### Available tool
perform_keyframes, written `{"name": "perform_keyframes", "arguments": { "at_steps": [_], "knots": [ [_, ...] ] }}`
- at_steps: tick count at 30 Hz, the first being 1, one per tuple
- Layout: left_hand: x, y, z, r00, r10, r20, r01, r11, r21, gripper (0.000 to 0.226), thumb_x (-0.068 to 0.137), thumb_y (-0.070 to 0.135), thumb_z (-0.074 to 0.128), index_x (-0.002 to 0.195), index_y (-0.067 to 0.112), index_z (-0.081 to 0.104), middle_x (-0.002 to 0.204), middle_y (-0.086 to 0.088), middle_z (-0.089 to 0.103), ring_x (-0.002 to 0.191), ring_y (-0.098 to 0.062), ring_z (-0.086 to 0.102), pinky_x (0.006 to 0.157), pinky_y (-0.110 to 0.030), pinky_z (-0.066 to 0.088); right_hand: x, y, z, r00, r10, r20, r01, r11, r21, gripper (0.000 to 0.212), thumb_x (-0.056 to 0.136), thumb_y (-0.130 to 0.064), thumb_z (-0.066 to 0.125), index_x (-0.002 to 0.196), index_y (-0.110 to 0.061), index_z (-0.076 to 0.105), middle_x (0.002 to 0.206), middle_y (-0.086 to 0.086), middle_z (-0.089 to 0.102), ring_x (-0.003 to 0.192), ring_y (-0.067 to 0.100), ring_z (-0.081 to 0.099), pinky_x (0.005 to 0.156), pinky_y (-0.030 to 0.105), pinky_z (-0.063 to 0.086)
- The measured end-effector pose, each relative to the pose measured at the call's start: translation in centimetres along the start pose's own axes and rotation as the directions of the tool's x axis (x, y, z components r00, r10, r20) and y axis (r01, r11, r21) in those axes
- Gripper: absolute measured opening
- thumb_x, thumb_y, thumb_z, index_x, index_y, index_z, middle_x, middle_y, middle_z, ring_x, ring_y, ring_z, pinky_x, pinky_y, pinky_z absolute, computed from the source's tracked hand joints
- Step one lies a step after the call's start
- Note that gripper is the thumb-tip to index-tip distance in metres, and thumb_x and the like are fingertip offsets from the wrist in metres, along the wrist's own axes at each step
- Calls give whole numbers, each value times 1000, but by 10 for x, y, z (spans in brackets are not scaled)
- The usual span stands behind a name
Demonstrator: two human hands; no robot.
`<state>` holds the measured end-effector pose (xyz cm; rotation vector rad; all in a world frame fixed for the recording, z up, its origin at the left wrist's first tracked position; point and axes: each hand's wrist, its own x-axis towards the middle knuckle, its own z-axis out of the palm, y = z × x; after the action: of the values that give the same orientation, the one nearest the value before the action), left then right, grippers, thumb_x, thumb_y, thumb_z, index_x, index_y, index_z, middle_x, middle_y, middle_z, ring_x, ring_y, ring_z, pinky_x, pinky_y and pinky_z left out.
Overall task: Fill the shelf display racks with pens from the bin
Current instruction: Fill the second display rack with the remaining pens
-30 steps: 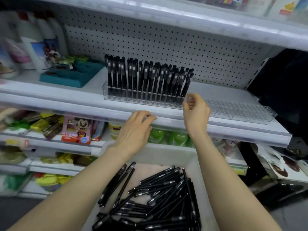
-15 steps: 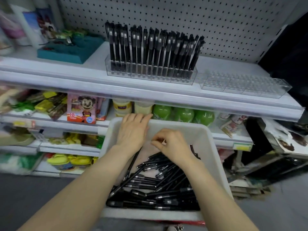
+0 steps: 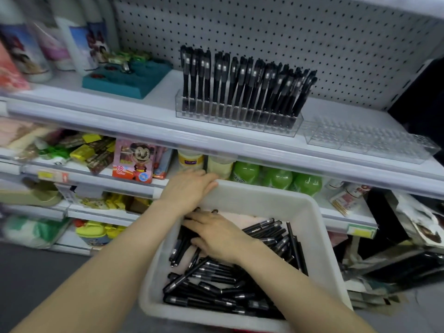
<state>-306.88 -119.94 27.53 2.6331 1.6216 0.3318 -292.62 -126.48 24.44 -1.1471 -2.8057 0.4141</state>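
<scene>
A white plastic bin (image 3: 322, 246) sits below the shelf, holding several loose black pens (image 3: 216, 284). My right hand (image 3: 216, 234) is inside the bin, palm down, with its fingers stretched left across the pens and touching them. My left hand (image 3: 189, 188) rests on the bin's far left rim with its fingers lying fairly straight along it. On the shelf above, a clear display rack (image 3: 240, 117) holds several upright black pens (image 3: 242, 80). To its right stands a second clear rack (image 3: 360, 143) with nothing in its slots.
The white shelf lip (image 3: 144, 131) juts out above the bin. A teal tray (image 3: 127, 80) and bottles stand at the shelf's left. Green bottles (image 3: 276, 179) and a cartoon toy box (image 3: 133, 162) fill the shelf behind the bin. Cluttered goods lie at the right.
My right hand came down from the pen rack into the bin and slid left over the pens. My left hand dropped from the shelf lip to the bin rim.
</scene>
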Motion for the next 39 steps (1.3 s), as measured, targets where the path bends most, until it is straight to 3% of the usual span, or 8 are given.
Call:
{"name": "perform_keyframes", "arguments": {
  "at_steps": [6, 13, 17, 21, 24, 29, 33, 39],
  "knots": [
    [1, 3, -5, 1000, -20, 22, 20, 1000, -4, 38, 103, 45, 29, 130, 30, 52, 115, -3, 61, 106, -28, 55, 82, -37, 41, -9, 18, -5, 991, 82, 102, -69, 990, -119, 51, 84, -24, 54, 134, -30, 50, 130, 2, 51, 114, 28, 47, 101, 42, 42],
    [1, 4, -3, 1000, 9, 3, -9, 1000, 2, 38, 103, 44, 30, 130, 30, 52, 114, -2, 61, 106, -27, 53, 86, -36, 39, -61, 54, -46, 903, 363, 229, -330, 929, -170, 29, 88, -25, 62, 115, -34, 61, 120, -1, 50, 112, 24, 45, 94, 37, 44],
    [2, 6, -2, 995, 41, -87, -38, 998, 44, 42, 101, 42, 31, 123, 26, 63, 111, -3, 64, 108, -29, 52, 102, -40, 32, -84, 72, -59, 879, 466, 103, -458, 884, -90, 21, 83, -21, 69, 101, -32, 73, 108, -6, 59, 106, 19, 57, 90, 28, 45],
    [3, 38, -4, 989, 56, -140, -78, 985, -154, 37, 101, 36, 43, 132, 23, 58, 122, 1, 57, 116, -24, 47, 100, -38, 39, -93, 73, -64, 876, 478, -59, -466, 872, 151, 21, 85, -18, 71, 104, -26, 76, 103, -7, 72, 99, 12, 63, 84, 15, 40],
    [7, 60, 0, 994, 48, -101, -71, 969, -237, 36, 102, 39, 39, 132, 26, 56, 123, 3, 58, 112, -23, 50, 98, -36, 37, -95, 68, -74, 879, 466, -102, -448, 880, 158, 24, 87, -19, 71, 110, -23, 75, 107, -6, 73, 95, 3, 55, 81, 7, 31],
    [11, 71, 0, 992, -18, -122, -27, 936, -351, 39, 103, 39, 33, 133, 27, 55, 127, 6, 58, 119, -18, 48, 97, -31, 38, -106, 66, -100, 819, 521, -239, -479, 851, 215, 18, 87, -24, 70, 103, -28, 75, 98, -12, 73, 88, 7, 62, 78, 20, 42],
    [19, 78, -11, 990, -27, -142, -32, 918, -395, 36, 103, 37, 39, 132, 26, 55, 127, 7, 59, 118, -16, 53, 94, -31, 43, -119, 69, -122, 797, 534, -282, -440, 834, 333, 14, 88, -22, 70, 101, -24, 74, 91, -15, 70, 77, -3, 58, 73, 16, 41],
    [48, 102, -41, 970, 77, -231, -145, 945, -294, 39, 100, 33, 47, 138, 27, 49, 133, 9, 53, 122, -8, 48, 104, -26, 39, -133, 88, -177, 597, 647, -475, -262, 717, 646, 8, 90, -18, 67, 93, -20, 74, 84, -6, 69, 68, 5, 60, 67, 22, 50]
  ]
}}
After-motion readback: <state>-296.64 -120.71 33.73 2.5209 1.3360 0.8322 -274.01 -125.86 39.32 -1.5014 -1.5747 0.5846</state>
